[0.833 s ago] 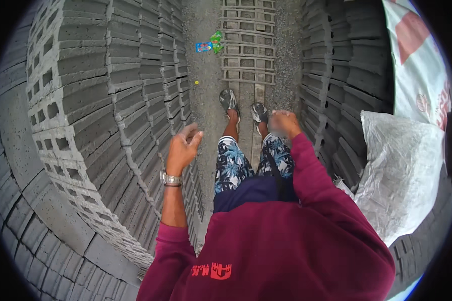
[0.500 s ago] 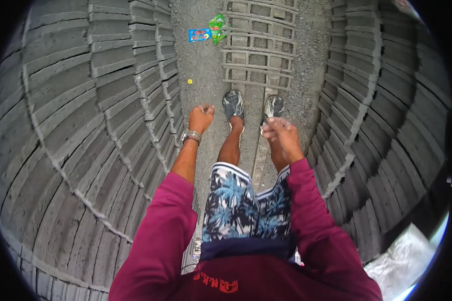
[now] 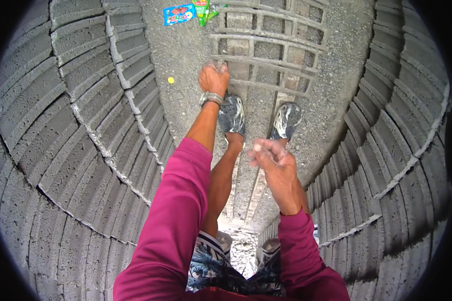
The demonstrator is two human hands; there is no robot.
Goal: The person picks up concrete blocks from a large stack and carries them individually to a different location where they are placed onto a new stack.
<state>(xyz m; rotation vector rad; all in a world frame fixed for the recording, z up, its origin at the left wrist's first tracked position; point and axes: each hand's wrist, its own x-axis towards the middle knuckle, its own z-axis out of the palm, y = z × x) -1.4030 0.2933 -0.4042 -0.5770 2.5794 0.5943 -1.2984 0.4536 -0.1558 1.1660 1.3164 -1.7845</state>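
Note:
I stand bent over in a narrow aisle between two stacks of grey concrete blocks. My left hand (image 3: 213, 78), with a metal watch on its wrist, reaches down to the near left corner of a row of hollow blocks (image 3: 271, 50) lying on the gravel. Its back faces me and its fingers are hidden at the block's edge. My right hand (image 3: 273, 158) hangs higher, above my knees, with its fingers curled and nothing in it. My grey shoes (image 3: 232, 114) stand just in front of the hollow blocks.
A tall block stack (image 3: 75, 130) rises on the left and another stack (image 3: 397, 150) on the right. A blue wrapper (image 3: 178, 14) and a green wrapper (image 3: 203, 7) lie on the gravel beyond, and a small yellow bit (image 3: 171, 80) lies near the left stack.
I have bent further down. My left hand dropped from waist height to the hollow blocks on the ground, while my right hand stayed near my legs.

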